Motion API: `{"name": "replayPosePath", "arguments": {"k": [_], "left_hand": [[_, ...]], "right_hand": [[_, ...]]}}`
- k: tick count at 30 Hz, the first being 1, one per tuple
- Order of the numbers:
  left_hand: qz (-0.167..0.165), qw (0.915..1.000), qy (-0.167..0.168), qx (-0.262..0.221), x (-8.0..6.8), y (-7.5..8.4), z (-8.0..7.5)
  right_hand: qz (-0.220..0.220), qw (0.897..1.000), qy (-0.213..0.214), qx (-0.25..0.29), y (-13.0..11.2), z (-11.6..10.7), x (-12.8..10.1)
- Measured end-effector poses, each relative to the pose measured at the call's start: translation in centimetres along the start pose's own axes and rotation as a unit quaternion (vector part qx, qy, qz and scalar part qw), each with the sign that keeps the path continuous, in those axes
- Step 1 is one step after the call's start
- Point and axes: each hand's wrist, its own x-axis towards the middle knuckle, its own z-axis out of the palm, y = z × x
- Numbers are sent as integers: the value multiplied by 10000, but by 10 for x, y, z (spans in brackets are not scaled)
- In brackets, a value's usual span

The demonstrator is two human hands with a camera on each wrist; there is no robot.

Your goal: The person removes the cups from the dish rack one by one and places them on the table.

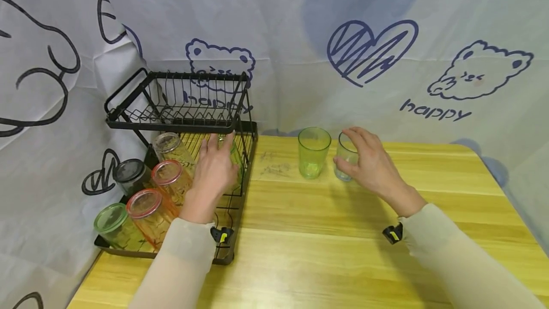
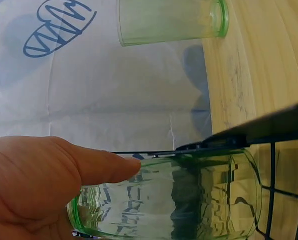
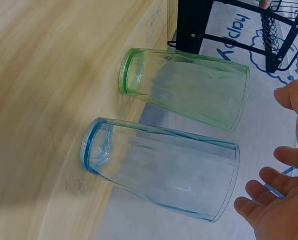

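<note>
From the head camera, the left hand (image 1: pixel 216 168) reaches into the lower tier of a black dish rack (image 1: pixel 171 108) at the tabletop's (image 1: pixel 343 232) left end, its fingers curled round a green glass (image 1: pixel 233 156) standing in the rack. Orange glasses (image 1: pixel 165 190) sit upside down beside it. The right hand (image 1: pixel 371 163) hovers at a blue glass (image 1: pixel 345 156) standing on the tabletop, just beside a second green glass (image 1: pixel 314 151).

The left wrist camera shows the thumb (image 2: pixel 96 167) pressed against the green glass (image 2: pixel 188 200) by the rack's wire.

In the right wrist camera, the fingers (image 3: pixel 273 200) are spread loosely, just clear of the blue glass (image 3: pixel 158 167), holding nothing; the green glass (image 3: pixel 188 87) stands alongside.
</note>
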Motion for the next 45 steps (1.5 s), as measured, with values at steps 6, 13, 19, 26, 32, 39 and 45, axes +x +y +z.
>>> {"name": "replayPosePath", "arguments": {"k": [6,13,19,26,32,39,45], "left_hand": [[-128,9997,38,-183,-1,2,-5],[-261,9978,359,-484,-11,6,-10],[-472,9945,677,-652,-31,11,-18],[-567,9926,822,-697,-57,19,-32],[-581,9926,802,-697,-73,26,-43],[-399,9914,748,-995,-86,32,-50],[-452,9882,561,-1352,-87,37,-47]], "right_hand": [[-21,10000,10,83,-2,1,-1],[-504,9979,358,208,-9,7,-1],[-508,9976,407,221,-15,11,-4],[-442,9967,569,380,-26,15,-9],[-553,9942,680,630,-30,22,-11],[-611,9937,648,679,-31,24,-13],[-478,9950,494,725,-33,25,-15]]}}
